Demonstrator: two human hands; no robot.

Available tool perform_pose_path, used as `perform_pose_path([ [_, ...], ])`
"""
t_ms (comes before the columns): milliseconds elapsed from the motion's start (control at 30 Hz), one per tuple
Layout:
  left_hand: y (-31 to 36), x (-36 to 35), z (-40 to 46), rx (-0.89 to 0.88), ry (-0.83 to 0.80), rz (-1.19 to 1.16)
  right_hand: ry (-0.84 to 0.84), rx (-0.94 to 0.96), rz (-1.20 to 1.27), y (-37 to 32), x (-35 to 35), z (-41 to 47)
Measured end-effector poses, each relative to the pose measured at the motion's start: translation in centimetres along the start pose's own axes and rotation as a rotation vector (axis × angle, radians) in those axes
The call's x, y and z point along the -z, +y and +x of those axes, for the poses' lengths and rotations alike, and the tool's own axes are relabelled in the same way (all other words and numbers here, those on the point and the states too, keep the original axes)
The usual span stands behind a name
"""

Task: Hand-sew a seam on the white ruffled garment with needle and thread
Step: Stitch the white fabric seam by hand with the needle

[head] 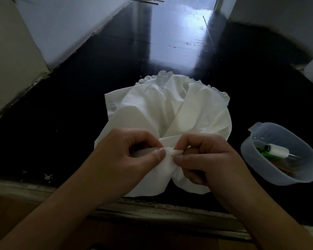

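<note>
The white ruffled garment point(172, 109) lies bunched on a black surface, its frilled edge at the far side. My left hand point(132, 154) pinches a fold of its near edge between thumb and fingers. My right hand point(202, 157) pinches the same fold just to the right, fingertips almost touching the left thumb. I cannot make out a needle or thread between the fingers. A spool of white thread point(276, 150) lies in a bowl at the right.
A translucent plastic bowl point(257, 141) stands on the right, holding the spool and green items point(262, 152). The black table point(79, 109) has a worn near edge. Pale walls rise at the left and far right.
</note>
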State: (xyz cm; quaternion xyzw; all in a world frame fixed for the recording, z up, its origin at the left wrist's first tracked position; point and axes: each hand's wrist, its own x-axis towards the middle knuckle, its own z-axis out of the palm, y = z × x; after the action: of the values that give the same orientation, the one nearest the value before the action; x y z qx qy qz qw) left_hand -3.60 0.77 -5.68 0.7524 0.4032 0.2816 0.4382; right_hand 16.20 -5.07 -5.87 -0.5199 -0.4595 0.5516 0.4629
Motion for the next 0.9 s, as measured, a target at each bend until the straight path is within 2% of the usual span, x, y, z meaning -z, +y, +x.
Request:
perform_pose_path([
  [900, -1.00, 0.21, 0.07, -0.015, -0.068, -0.047, -0.148, -0.042, 0.172, 0.75, 0.61, 0.26],
])
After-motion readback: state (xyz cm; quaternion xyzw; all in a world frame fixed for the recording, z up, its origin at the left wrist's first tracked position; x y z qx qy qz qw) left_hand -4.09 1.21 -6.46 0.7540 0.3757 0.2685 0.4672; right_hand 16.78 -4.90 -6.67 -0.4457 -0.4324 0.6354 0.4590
